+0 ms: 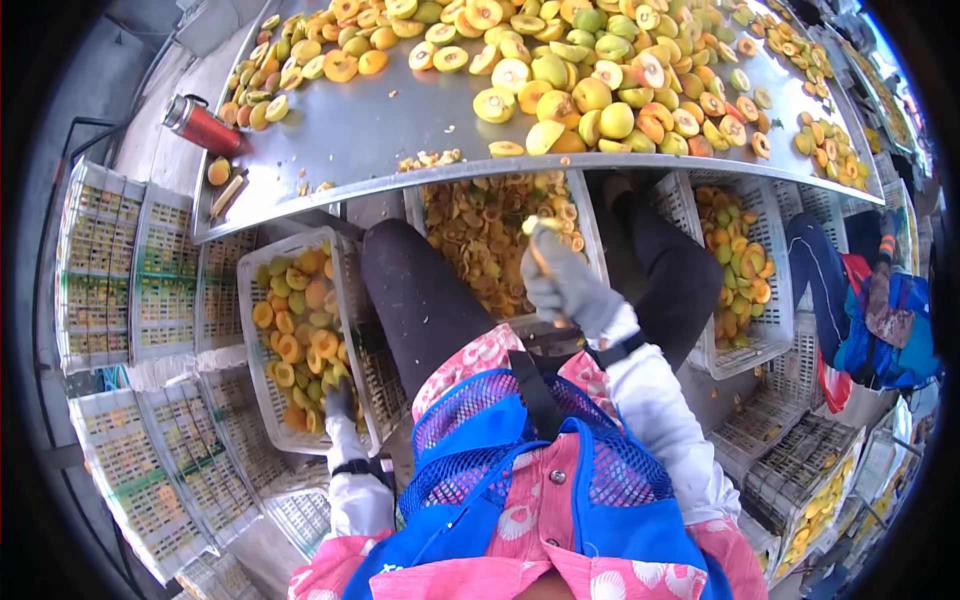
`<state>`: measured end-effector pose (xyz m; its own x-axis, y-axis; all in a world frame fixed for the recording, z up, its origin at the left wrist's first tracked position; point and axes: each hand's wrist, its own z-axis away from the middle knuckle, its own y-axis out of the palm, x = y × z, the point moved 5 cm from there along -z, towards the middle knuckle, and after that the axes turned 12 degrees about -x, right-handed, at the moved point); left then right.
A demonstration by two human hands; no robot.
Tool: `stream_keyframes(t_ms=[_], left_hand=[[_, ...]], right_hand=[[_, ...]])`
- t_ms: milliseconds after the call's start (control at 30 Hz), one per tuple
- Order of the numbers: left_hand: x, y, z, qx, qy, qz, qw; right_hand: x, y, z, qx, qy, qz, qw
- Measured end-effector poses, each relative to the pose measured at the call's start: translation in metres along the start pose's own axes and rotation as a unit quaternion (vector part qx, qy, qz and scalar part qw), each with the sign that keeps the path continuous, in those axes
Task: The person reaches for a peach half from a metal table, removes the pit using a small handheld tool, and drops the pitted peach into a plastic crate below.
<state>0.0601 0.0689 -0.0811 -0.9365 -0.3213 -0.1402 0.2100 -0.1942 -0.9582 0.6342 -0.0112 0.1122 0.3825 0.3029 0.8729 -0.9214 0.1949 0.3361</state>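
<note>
My left hand (340, 398), in a grey glove, reaches down into a white crate (372, 425) of peach halves (300, 300) on my left. It touches the fruit at the crate's near side; its fingers are mostly hidden. My right hand (572, 285), also gloved, is closed around a slim tool with a wooden handle (540, 258), whose exact kind I cannot make out. A pale yellow bit (541, 226) is at its upper end. This hand hovers over my lap, near a crate (590, 225) of peach scraps and pits (480, 240) beneath the table edge.
A metal table (400, 125) ahead carries many cut peaches (590, 92) and a red thermos (205, 127). Another crate (778, 330) of peach halves stands right of my leg. Stacked crates (140, 270) line the left. A co-worker (880, 320) sits at far right.
</note>
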Motion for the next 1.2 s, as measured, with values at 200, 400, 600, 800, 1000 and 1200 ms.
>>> stream_keyframes(t_ms=[200,400,600,800,1000,1200], left_hand=[[-0.327,-0.222,0.071,-0.252,0.241,0.155,0.924],[-0.576,-0.212,0.072,-0.117,0.424,0.255,0.861],[-0.665,-0.140,0.045,-0.040,0.394,0.067,0.916],[-0.619,-0.159,0.057,0.019,0.309,0.413,0.857],[-0.542,-0.170,0.123,0.323,0.230,0.608,0.688],[-0.492,-0.127,0.162,0.410,0.151,0.602,0.668]], right_hand=[[-0.044,-0.016,-0.015,-0.235,0.184,0.029,0.954],[-0.021,-0.037,0.016,-0.325,0.091,0.514,0.788],[-0.056,-0.048,0.037,-0.302,0.096,0.584,0.747],[-0.106,-0.062,0.032,-0.216,0.099,0.653,0.719],[-0.108,-0.064,0.020,-0.197,0.172,0.639,0.723],[-0.108,-0.058,0.018,-0.223,0.111,0.626,0.739]])
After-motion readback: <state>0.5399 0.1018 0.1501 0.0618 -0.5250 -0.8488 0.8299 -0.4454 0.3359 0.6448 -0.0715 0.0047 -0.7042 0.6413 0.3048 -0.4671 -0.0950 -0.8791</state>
